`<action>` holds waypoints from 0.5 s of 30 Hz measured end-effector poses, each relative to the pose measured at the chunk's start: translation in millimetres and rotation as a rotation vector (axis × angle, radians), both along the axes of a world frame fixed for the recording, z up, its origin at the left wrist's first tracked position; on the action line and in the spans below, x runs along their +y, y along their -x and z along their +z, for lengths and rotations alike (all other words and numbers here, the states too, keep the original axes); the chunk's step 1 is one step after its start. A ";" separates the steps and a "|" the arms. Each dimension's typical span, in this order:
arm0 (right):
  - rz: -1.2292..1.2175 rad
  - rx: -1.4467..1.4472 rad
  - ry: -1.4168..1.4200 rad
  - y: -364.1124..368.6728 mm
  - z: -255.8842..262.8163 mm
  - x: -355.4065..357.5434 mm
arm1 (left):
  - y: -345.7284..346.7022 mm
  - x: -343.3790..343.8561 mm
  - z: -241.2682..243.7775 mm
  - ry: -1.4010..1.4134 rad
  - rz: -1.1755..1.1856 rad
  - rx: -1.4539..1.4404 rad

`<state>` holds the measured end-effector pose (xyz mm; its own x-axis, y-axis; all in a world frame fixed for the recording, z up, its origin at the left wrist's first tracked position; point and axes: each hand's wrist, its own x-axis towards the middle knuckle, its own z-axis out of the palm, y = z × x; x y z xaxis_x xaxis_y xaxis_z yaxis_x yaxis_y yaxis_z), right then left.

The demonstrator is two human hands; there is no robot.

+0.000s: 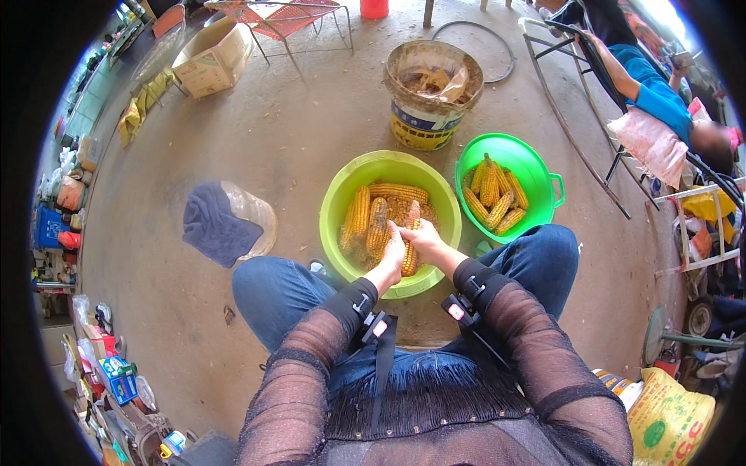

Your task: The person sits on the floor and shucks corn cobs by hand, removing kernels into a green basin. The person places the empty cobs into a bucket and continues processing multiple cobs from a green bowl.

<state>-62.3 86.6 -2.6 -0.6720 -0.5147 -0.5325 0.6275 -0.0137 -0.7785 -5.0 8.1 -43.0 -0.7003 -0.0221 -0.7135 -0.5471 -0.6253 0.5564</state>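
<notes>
Between my knees stands a yellow-green plastic basin (333, 244) with loose corn kernels (402, 208) and several corn cobs (362, 209) in it. Over the basin, my left hand (394, 250) and my right hand (425, 239) are together on one partly shelled ear of corn (411, 233), held tip up; its upper end shows bare cob and its lower part yellow kernels. The fingers partly hide the ear. A bright green basin with a handle (539, 169), at the right, holds several more ears of corn (492, 186).
Beyond the basins is a dirty bucket (428, 125) with husks. A clear container (262, 215) under a dark blue cloth (218, 224) stands left. A cardboard box (213, 64) and red chair (285, 20) stand farther back. At the upper right, a person (658, 81) reclines on a metal-framed chair (559, 110).
</notes>
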 end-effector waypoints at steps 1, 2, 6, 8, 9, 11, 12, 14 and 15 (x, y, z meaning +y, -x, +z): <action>-0.007 0.005 0.015 0.9 -5.9 -0.1 | 0.6 0.4 -4.3 0.029 -0.020 0.009; -0.025 -0.012 0.007 2.4 -11.6 0.8 | 1.3 0.4 -6.6 0.116 -0.037 0.062; -0.014 -0.364 0.285 15.3 -27.3 8.0 | -3.1 -8.3 4.4 0.144 -0.057 -0.069; -0.017 -0.392 0.331 18.0 -31.5 10.3 | -2.4 -11.5 14.9 0.087 -0.096 -0.065; -0.027 -0.327 0.272 18.2 -32.9 10.5 | -1.5 -11.7 19.2 0.054 -0.114 -0.043; -0.044 -0.199 0.154 16.6 -34.5 8.4 | -3.4 -7.1 24.6 0.102 -0.159 0.001; -0.094 -0.175 0.116 15.0 -34.7 6.3 | -4.5 -5.2 26.0 0.095 -0.152 0.039; -0.121 -0.084 0.045 11.6 -33.1 3.9 | -3.5 -4.6 27.8 0.104 -0.183 0.041; -0.144 -0.058 -0.008 10.4 -31.5 3.4 | -3.2 -3.0 28.8 0.160 -0.180 0.063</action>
